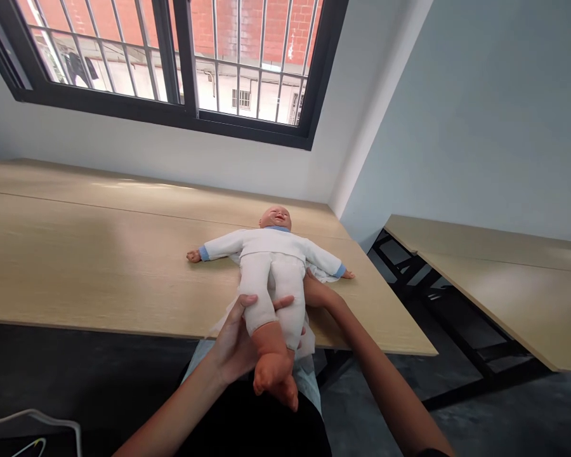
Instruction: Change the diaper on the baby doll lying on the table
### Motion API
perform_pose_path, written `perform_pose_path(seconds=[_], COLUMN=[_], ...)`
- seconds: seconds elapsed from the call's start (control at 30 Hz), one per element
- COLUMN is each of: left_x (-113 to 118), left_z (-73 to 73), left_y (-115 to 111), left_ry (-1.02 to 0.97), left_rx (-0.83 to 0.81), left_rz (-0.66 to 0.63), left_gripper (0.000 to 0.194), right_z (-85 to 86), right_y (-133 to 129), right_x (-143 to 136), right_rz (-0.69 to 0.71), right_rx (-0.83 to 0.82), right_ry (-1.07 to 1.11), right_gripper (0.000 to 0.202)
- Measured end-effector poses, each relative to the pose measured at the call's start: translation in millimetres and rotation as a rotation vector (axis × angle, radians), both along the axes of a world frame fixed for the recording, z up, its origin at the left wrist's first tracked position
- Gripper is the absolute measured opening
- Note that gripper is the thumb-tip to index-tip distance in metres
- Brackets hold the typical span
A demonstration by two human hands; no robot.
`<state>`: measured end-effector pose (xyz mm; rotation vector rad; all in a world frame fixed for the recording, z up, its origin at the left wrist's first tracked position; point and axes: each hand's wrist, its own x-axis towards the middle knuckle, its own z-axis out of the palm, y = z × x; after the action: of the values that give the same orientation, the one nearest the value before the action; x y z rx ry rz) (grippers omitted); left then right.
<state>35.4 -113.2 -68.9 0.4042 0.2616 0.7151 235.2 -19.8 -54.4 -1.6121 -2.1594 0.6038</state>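
1. Clasping the doll (271,266) with the left hand (238,343), 7 o'clock, nearer the feet.
2. With the right hand (316,292) at 4 o'clock; cannot tell its grip.
3. Lying on the table (99,266), long axis 12-to-6.

A dark-framed window (185,60) interrupts the pale wall (147,149).
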Motion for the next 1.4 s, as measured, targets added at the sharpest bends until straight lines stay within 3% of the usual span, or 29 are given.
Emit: perform_pose_path(seconds=[0.13, 0.3, 0.53, 0.63, 0.8, 0.9, 1.0, 1.1, 1.27, 1.4], left_x=[4, 9, 14, 13, 15, 17, 15, 5, -35, -70], left_z=[0.2, -0.9, -9.7, -16.4, -24.7, -24.4, -19.6, -13.7, -7.4, -0.1], left_y=[-3, -3, -1, 1, 3, 4, 2, 0, 4, 12], left_ry=[-0.006, -0.064, -0.097, -0.084, -0.103, -0.109, -0.076, -0.001, 0.158, 0.289], left_rx=[-0.010, -0.025, -0.017, -0.038, -0.051, -0.070, -0.094, -0.122, -0.113, 0.011], left_rz=[-0.030, -0.060, -0.020, 0.052, 0.078, 0.087, 0.122, 0.111, 0.148, 0.239], left_gripper=[0.080, 0.078, 0.069, 0.061, 0.055, 0.050, 0.047, 0.046, 0.033, 0.021], right_z=[-3.7, -13.3, -11.3, -13.6, -21.2, -26.6, -32.5, -34.6, -28.1, -25.4], right_y=[-7, 2, 3, -12, -52, -72, -82, -85, -82, -77], right_x=[-1, 3, 16, 22, 11, -2, -8, -7, 7, 21], right_rz=[0.045, 0.064, 0.085, 0.054, -0.254, -0.294, -0.245, -0.152, -0.231, -0.243], right_rx=[-0.036, 0.014, -0.039, -0.105, -0.127, -0.064, -0.085, -0.167, -0.146, -0.121], right_ry=[-0.064, -0.079, 0.335, 0.490, 0.809, 0.763, 0.782, 0.879, 0.860, 0.791], right_gripper=[0.087, 0.088, 0.065, 0.052, 0.062, 0.063, 0.062, 0.058, 0.050, 0.048])
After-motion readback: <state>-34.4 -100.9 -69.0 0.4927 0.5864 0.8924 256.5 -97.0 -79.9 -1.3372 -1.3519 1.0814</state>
